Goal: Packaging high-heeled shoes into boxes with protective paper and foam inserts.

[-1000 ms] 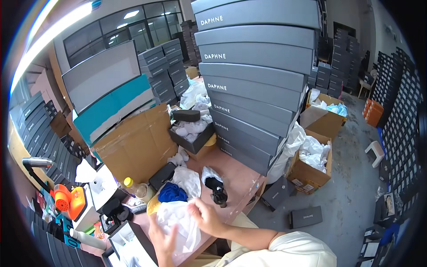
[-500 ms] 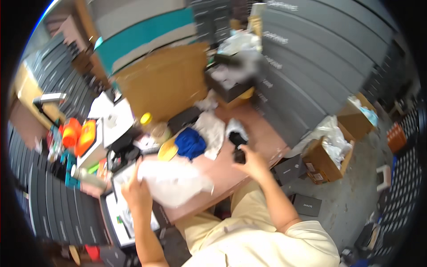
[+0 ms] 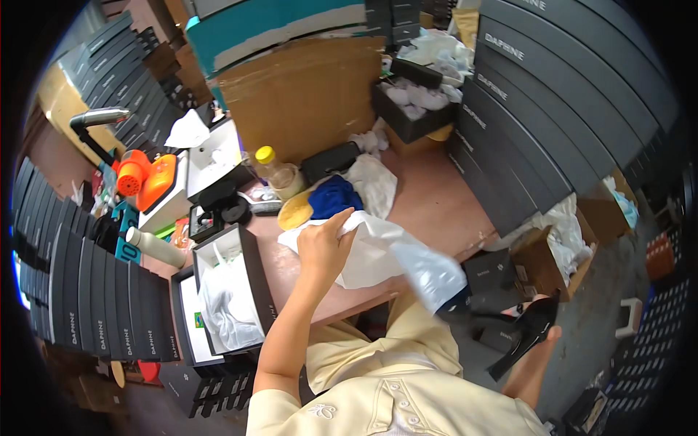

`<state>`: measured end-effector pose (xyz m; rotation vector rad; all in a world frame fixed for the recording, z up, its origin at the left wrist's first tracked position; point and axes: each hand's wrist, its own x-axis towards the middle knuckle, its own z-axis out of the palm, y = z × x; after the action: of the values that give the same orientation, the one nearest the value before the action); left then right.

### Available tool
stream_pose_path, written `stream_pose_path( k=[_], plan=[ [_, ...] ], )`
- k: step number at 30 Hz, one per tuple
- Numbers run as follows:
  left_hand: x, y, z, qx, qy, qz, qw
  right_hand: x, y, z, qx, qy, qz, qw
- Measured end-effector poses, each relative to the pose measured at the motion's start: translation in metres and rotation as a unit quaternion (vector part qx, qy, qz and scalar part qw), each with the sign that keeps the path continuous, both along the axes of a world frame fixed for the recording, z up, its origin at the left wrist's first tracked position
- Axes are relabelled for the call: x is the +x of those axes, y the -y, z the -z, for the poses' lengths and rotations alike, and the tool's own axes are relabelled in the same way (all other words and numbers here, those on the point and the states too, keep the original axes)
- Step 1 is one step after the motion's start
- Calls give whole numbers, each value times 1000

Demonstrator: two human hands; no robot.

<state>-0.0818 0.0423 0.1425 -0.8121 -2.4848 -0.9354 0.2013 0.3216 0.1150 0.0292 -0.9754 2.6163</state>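
Observation:
My left hand (image 3: 323,249) is above the table's front edge, fingers pinched on a thin white sheet of wrapping paper (image 3: 372,256). The sheet hangs down to the right. Off the table's right side, my right hand (image 3: 550,336) grips a black shoe (image 3: 525,334), held at a slant; part of the hand is behind it. Between the hands is a blurred whitish wrapping (image 3: 434,277) with a dark end; its contents cannot be made out. An open black shoe box (image 3: 267,309) with white paper inside stands left of my left forearm.
On the table (image 3: 436,192) lie a blue cloth (image 3: 334,196), a yellow round pad (image 3: 295,211) and a yellow-capped jar (image 3: 280,174). A black box of crumpled paper (image 3: 414,127) is at the back. Stacked grey boxes (image 3: 538,109) rise right; a carton (image 3: 534,261) stands below.
My right hand has moved from the tabletop out to the lower right with the black shoe. My left hand has come rightward, drawing the white sheet along. The view has shifted.

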Motion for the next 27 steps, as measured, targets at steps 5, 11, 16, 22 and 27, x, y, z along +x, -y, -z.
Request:
stream_pose_path(
  k=[5,11,16,22,27],
  plan=[
    [42,-9,6,43,16,72,996,-9,56,9,-112,111,-6,988],
    [75,-1,17,80,-41,254,963,-48,98,38,-192,175,-84,962],
    [106,17,16,159,21,213,964,-68,130,43,-257,135,-86,953],
    [124,19,12,112,-112,168,973,-103,161,39,199,197,-37,959],
    [63,29,-16,383,207,-27,900,-146,130,-29,873,21,122,471]
  ],
)
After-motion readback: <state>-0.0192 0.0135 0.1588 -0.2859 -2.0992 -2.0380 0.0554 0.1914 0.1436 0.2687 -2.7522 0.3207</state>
